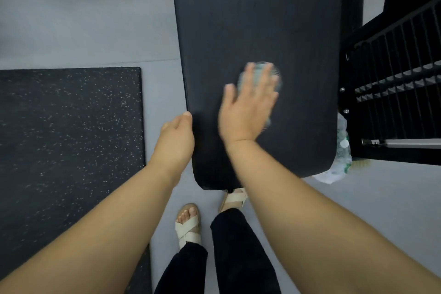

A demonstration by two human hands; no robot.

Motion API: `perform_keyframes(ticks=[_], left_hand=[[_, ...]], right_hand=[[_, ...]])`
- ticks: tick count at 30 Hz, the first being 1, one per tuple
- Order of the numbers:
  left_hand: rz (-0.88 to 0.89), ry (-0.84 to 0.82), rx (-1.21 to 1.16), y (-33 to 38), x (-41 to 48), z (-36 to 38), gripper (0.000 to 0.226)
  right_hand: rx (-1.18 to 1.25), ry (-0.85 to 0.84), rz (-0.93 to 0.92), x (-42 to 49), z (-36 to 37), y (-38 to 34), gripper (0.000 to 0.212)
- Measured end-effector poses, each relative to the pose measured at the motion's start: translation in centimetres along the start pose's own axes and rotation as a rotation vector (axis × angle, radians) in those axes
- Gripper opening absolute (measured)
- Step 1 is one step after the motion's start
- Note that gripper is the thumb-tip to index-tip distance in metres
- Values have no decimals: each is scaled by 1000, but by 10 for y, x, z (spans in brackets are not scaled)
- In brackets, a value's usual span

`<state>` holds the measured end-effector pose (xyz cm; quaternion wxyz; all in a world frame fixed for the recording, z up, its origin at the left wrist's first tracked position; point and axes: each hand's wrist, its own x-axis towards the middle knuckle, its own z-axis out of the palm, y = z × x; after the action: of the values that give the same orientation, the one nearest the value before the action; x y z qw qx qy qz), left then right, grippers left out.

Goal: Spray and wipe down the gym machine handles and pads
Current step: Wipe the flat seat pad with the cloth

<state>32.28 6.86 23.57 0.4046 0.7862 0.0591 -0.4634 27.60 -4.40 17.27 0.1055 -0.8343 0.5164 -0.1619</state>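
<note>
While the right hand (248,107) lies flat, fingers spread, pressing a pale cloth (274,71) onto the middle of the black pad (257,19), the left hand (176,136) grips the pad's near left edge, thumb on top, fingers tucked under out of sight. Cloth's kinda blurry. Speckled mat (66,126) on the floor left, frame (393,79) right, and a clear bottle (343,150) (or packet, hard to tell) just beside the pad's near right corner.

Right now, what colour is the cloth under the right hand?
Pale blue-grey cloth, though blurred; the head view shows it.
</note>
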Motion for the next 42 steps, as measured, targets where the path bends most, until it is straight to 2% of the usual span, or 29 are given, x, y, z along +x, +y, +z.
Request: perform_keyframes(ticks=[3,5,7,9,11,13,16,17,18,19,21,24,26,27,29,32,35,36,38,42], left_hand=[[-53,24,-120,7,2,-3,42],[-72,93,-137,13,3,-1,47],[-41,199,-21,22,2,4,49],[31,244,63,38,1,14,52],[125,231,118,56,0,30,54],[186,218,199,76,-1,47,57],[190,238,311,102,5,68,59],[170,241,332,107,8,71,59],[147,243,349,109,9,73,60],[134,241,373,109,11,76,60],[138,232,422,105,10,79,61],[167,253,468,100,9,76,60],[169,276,481,99,11,73,59],[171,288,489,100,12,71,58],[178,310,501,100,15,69,58],[192,338,506,99,18,64,57],[203,333,489,99,19,59,57],[207,333,473,98,19,58,57],[212,356,409,100,22,53,55],[166,450,166,110,35,38,50]], right_hand=[[-8,-114,-555,-27,12,-34,50],[66,-231,-891,-20,12,-22,41],[28,-290,-1071,3,6,3,38],[-21,-268,-1028,37,-4,39,41],[-67,-178,-848,71,-21,84,40],[-62,-150,-578,95,-40,125,41],[121,-96,9,108,-55,151,44],[150,-59,154,104,-53,144,46],[135,-27,199,96,-48,132,48],[123,-4,180,84,-43,118,49],[108,-8,-34,49,-31,84,50],[139,-242,-489,-7,-31,55,47],[114,-332,-798,0,-34,76,44],[77,-339,-891,16,-35,93,43],[-41,-265,-864,53,-40,126,44],[-125,-197,-554,97,-48,146,49],[9,-162,-177,105,-38,102,55],[48,-136,-105,101,-32,78,56],[108,-139,-175,89,-17,26,56],[246,-289,-690,77,-1,-31,44]])
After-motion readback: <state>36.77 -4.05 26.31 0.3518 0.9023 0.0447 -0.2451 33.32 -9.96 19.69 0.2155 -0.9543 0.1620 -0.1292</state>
